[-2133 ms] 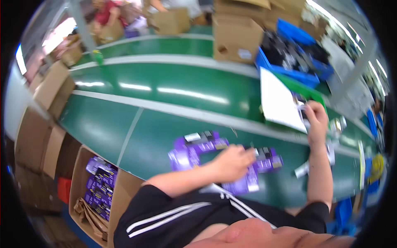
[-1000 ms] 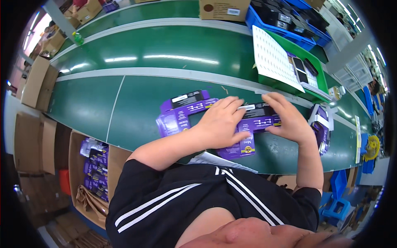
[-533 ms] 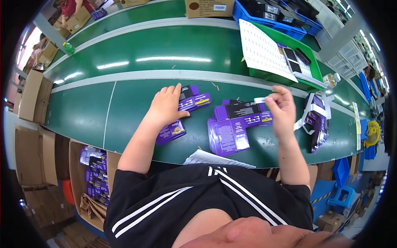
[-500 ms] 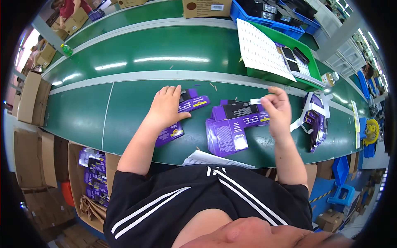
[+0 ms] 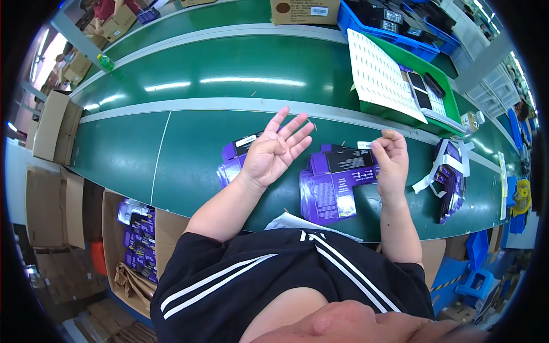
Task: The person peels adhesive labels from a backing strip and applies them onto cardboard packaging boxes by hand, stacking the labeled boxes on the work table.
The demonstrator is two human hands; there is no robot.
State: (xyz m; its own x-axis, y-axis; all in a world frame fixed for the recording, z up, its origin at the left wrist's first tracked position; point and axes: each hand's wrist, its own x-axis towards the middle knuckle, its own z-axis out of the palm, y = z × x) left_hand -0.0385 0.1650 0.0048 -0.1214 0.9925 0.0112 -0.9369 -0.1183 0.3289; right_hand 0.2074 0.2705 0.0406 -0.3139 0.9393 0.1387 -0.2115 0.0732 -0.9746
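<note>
My left hand (image 5: 274, 151) is raised with palm turned up and fingers spread, holding nothing. Under and beside it lies a flattened purple carton (image 5: 230, 170) with a white label (image 5: 246, 141) on its dark panel; the hand and forearm hide part of it. Thumb and finger of my right hand (image 5: 391, 163) are pinched together at the end of a small white label strip (image 5: 364, 145), above a stack of flat purple cartons (image 5: 320, 197). The top carton of that stack has a black panel with fine print.
A bundle of purple cartons (image 5: 452, 180) wrapped with white strips stands at right. Behind it are a green tray (image 5: 452, 106) with a white sheet and phones, and a blue crate (image 5: 374, 34). White paper (image 5: 303, 224) lies at the table's near edge; an open box (image 5: 111, 246) sits below left.
My left hand has lifted off the left carton and turned palm up. That carton now shows a white label. My right hand stays pinched beside the stack; the whole view has shifted slightly.
</note>
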